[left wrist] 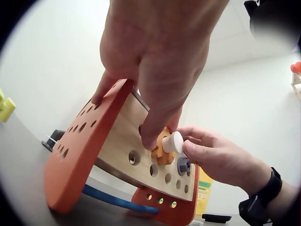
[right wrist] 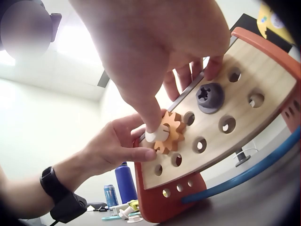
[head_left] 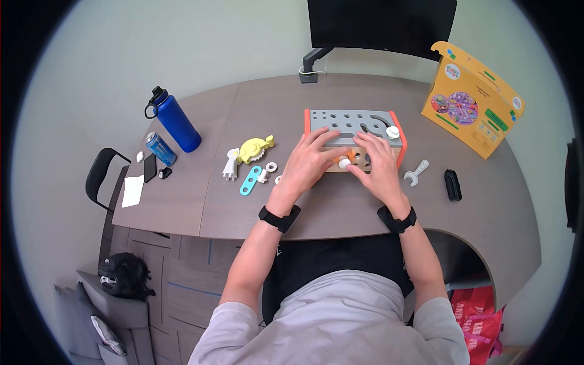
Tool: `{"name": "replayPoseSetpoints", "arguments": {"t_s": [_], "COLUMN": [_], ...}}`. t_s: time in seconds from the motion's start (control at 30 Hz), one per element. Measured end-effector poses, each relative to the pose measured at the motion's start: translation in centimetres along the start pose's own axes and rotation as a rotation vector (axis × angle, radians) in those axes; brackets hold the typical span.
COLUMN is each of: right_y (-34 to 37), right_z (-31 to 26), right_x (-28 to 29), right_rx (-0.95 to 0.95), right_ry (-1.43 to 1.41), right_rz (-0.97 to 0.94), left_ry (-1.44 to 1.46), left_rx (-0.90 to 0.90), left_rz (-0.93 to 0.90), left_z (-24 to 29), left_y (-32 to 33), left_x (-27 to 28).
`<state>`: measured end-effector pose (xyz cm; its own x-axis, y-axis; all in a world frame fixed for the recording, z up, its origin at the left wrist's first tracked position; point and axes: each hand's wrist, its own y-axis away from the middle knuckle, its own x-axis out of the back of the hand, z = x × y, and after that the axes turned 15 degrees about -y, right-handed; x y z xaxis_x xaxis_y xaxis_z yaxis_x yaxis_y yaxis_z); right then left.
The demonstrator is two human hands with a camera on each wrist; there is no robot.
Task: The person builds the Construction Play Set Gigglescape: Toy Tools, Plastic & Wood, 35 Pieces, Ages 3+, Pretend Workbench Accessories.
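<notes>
An orange toy gear (left wrist: 162, 149) sits against the wooden front panel (right wrist: 155, 176) of a toy workbench, with a white bolt (left wrist: 174, 142) through its middle. My left hand (head_left: 310, 160) holds the gear between thumb and index finger, its other fingers on the bench top and orange side panel (left wrist: 84, 150). The thumb of my right hand (head_left: 380, 170) presses on the bolt's head, while its other fingers lie over the top edge. A dark grey screw (right wrist: 210, 97) stands in the panel beside the gear. On the grey top is another white bolt (head_left: 393, 132).
Left of the bench lie a yellow toy tool (head_left: 252, 149), a turquoise strip (head_left: 250, 180) and white nuts and bolts. To the right are a grey toy wrench (head_left: 416, 173), a black case (head_left: 452, 185) and a yellow box (head_left: 471, 103). A blue bottle (head_left: 176, 125) and can (head_left: 160, 149) stand far left.
</notes>
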<state>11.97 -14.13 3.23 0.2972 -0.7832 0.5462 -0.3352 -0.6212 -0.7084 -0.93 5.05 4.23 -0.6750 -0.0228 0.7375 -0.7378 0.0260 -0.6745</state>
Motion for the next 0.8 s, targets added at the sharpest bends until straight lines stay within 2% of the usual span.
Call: {"name": "replayPoseSetpoints", "arguments": {"t_s": [0.4, 0.6, 0.67, 0.73, 0.77, 0.8], "right_y": [0.0, -0.3, -0.2, -0.2, -0.4, -0.4], "right_z": [0.3, 0.2, 0.0, -0.9, -1.1, -1.5], "right_x": [-0.3, 0.6, 1.5, 2.4, 2.9, 3.6], "right_rx": [-0.010, -0.002, 0.008, -0.095, -0.014, -0.023], "right_ry": [0.009, -0.011, 0.006, -0.214, -0.133, -0.125], "right_rz": [0.003, -0.031, -0.034, -0.053, -0.035, -0.023], "left_ry": [-0.003, 0.099, 0.153, 0.172, 0.167, 0.157], "left_rx": [-0.004, -0.015, 0.057, 0.044, 0.102, 0.163], "left_rz": [0.027, -0.021, -0.049, -0.051, -0.043, -0.035], "left_z": [-0.3, -0.7, -1.0, -1.5, -1.6, -1.9], "left_y": [0.1, -0.1, -0.2, -0.3, -0.2, -0.2], "left_x": [-0.4, 0.9, 1.5, 1.9, 1.8, 1.8]}}
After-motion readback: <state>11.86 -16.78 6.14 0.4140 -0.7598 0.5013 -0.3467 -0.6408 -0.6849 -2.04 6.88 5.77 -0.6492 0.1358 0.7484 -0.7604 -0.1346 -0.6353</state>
